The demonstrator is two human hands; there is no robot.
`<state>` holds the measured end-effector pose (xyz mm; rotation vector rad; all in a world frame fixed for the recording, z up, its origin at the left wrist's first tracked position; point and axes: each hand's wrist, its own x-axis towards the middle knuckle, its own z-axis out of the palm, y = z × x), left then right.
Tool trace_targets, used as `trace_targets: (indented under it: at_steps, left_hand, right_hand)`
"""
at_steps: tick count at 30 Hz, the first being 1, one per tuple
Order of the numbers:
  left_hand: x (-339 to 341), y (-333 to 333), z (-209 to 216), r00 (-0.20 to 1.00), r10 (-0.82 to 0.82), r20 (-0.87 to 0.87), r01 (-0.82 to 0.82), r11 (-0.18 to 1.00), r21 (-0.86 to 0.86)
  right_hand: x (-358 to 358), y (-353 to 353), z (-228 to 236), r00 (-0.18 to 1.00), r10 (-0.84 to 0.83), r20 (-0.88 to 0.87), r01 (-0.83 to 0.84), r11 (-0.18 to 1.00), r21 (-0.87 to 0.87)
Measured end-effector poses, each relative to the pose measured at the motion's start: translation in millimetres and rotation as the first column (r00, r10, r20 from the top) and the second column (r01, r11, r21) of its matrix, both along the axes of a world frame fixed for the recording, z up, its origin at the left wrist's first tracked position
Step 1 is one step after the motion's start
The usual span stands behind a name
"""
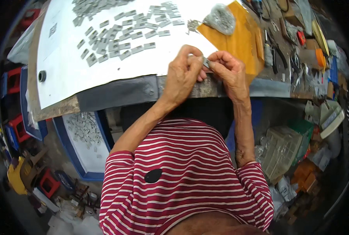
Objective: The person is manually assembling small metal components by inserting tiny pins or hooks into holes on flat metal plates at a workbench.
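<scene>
Close to the table's front edge, a small grey rectangular piece [205, 62] is pinched between my two hands. The fingers of my left hand [184, 72] are closed on its left side. On its other side, the thumb and forefinger of my right hand [230, 71] meet at the piece; any smaller part between them is hidden. Many similar grey pieces [137, 35] lie spread over the white sheet [64, 74], with a dense heap [92, 7] of them at the far left. Beyond my hands sits a little pile of tiny metal parts [192, 26].
A clear plastic bag [220, 19] rests on an orange-yellow sheet [243, 37]. Pliers [278, 55] and other tools crowd the right side. A small black ring [42, 76] stands at the left. Below the table, a blue-rimmed tray [92, 174] holds more small pieces.
</scene>
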<state>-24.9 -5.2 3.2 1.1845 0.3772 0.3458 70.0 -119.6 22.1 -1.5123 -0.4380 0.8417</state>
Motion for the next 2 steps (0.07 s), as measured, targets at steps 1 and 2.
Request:
trace_targets:
  at_steps: [1,2]
  left_hand:
    - [-1.0,0.5,2.0,1.0,-0.013,0.009,0.013,1.0,0.007]
    - [-1.4,0.8,0.7,0.999,-0.037,0.008,0.036,0.999,0.025]
  right_hand:
    - [1.0,0.4,-0.9,1.0,0.005,-0.009,-0.005,1.0,-0.005]
    - [2.0,-0.2,2.6,0.999,0.046,-0.022,-0.047,0.998,-0.033]
